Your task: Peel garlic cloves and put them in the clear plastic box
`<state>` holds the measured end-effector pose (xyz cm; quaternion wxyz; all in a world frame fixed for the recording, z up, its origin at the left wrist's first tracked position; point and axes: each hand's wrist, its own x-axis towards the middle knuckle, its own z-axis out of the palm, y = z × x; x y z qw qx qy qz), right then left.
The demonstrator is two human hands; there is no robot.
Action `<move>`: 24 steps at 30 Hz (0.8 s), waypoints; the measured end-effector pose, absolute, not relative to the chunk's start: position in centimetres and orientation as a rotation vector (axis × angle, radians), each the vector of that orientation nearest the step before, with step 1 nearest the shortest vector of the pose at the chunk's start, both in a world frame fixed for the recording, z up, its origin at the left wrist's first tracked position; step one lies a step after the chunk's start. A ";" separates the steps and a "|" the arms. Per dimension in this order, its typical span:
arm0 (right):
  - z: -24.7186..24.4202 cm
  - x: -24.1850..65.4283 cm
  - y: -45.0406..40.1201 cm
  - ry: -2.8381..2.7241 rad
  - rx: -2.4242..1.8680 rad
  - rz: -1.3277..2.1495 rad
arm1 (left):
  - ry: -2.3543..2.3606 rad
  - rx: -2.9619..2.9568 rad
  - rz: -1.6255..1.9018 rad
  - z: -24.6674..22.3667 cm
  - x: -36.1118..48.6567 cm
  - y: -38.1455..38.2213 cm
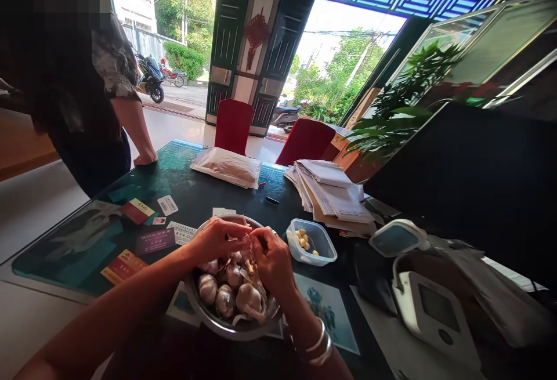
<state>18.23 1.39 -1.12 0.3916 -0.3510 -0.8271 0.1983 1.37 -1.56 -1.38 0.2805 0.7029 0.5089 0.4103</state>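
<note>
A round metal bowl (237,332) full of whole garlic bulbs (249,299) stands near the table's front edge. Over its far half, my left hand (220,239) and my right hand (272,255) meet, fingertips pinched together on a small piece of garlic (247,241) that is mostly hidden by the fingers. Silver bangles circle my right wrist. Right of the bowl, a clear plastic container (319,258) holds several peeled cloves (303,239).
A stack of papers (328,191) and a plastic-wrapped packet (226,166) lie at the back of the table (174,165). Cards are spread at left. A blood pressure monitor (435,310) sits at right. A person (82,90) leans one hand on the far left corner.
</note>
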 end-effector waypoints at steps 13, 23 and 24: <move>-1.2 18.3 1.6 -2.062 -0.954 0.525 | 1.444 1.869 1.080 -1.0 1.4 -1.6; -1.4 18.4 1.7 -2.040 -1.004 0.494 | 1.437 1.863 1.085 -1.4 1.2 -1.5; -1.5 18.4 1.8 -2.032 -1.013 0.485 | 1.431 1.859 1.086 -1.5 1.2 -1.5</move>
